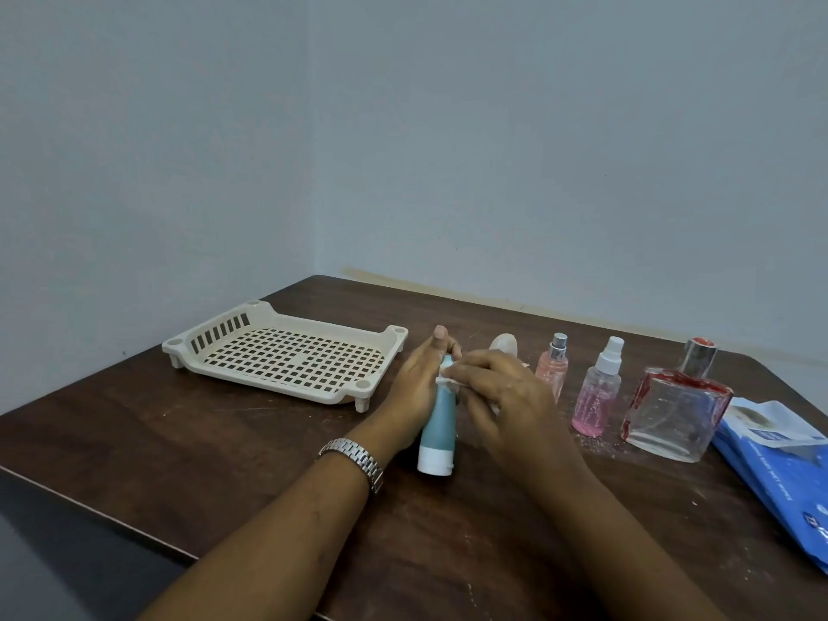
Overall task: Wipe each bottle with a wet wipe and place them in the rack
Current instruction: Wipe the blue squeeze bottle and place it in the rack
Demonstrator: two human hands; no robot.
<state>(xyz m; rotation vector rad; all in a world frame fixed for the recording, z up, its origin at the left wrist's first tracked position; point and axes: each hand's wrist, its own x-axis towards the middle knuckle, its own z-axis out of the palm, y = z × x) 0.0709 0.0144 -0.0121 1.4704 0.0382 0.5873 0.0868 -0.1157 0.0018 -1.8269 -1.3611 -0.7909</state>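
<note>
My left hand (414, 387) grips a teal tube-shaped bottle (439, 419) with a white cap pointing towards me, held just above the table. My right hand (502, 396) pinches a white wet wipe (448, 379) against the bottle's far end. The cream plastic rack (286, 351) sits to the left of my hands with nothing in it. To the right stand a small pink spray bottle (552, 367), a larger pink spray bottle with a white nozzle (598, 396) and a square glass bottle with red smears (676, 405).
A blue pack of wet wipes (779, 459) lies at the table's right edge. A pale rounded object (504, 345) shows behind my right hand. The dark wooden table (224, 441) meets the wall corner at the back; its left edge drops off near me.
</note>
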